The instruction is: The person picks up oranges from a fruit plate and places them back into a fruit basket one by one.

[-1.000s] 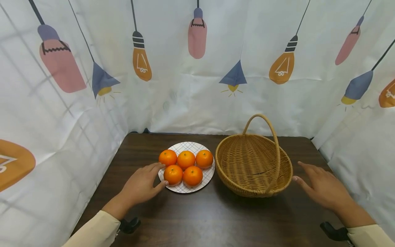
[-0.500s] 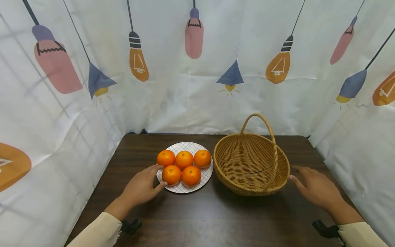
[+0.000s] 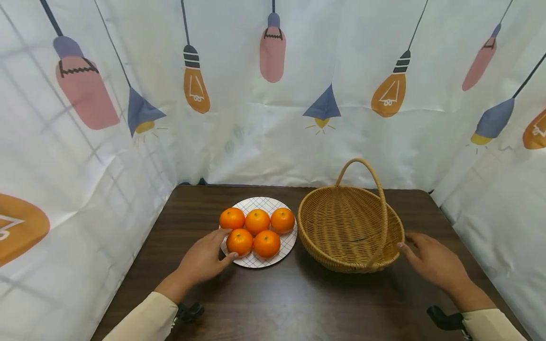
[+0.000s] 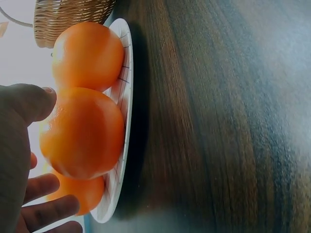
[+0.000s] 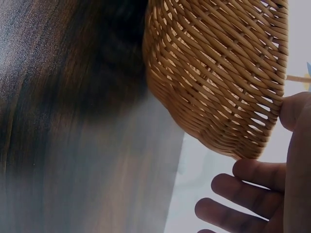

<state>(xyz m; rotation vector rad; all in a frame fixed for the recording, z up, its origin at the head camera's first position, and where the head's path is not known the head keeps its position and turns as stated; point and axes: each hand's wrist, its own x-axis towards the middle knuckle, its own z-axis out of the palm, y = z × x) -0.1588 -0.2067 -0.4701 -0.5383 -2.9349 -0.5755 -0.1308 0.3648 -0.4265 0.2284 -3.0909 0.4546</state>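
Note:
Several oranges lie on a round white plate with a grid pattern, left of the table's middle. My left hand is at the plate's left side, its thumb and fingers spread about the front-left orange. In the left wrist view the thumb reaches that orange, though firm contact cannot be told. To the right stands a wicker basket with a tall arched handle, nothing visible inside. My right hand is at its right rim; in the right wrist view the thumb touches the rim and the fingers extend loosely beside the wicker.
The dark wooden table carries the plate and the basket side by side. A white curtain printed with lamps and bulbs hangs behind it and along both sides. Each wrist wears a black strap mount.
My right hand has moved left from beside the basket to its rim. The left hand has shifted slightly towards the front-left orange. Plate, oranges and basket stay in place.

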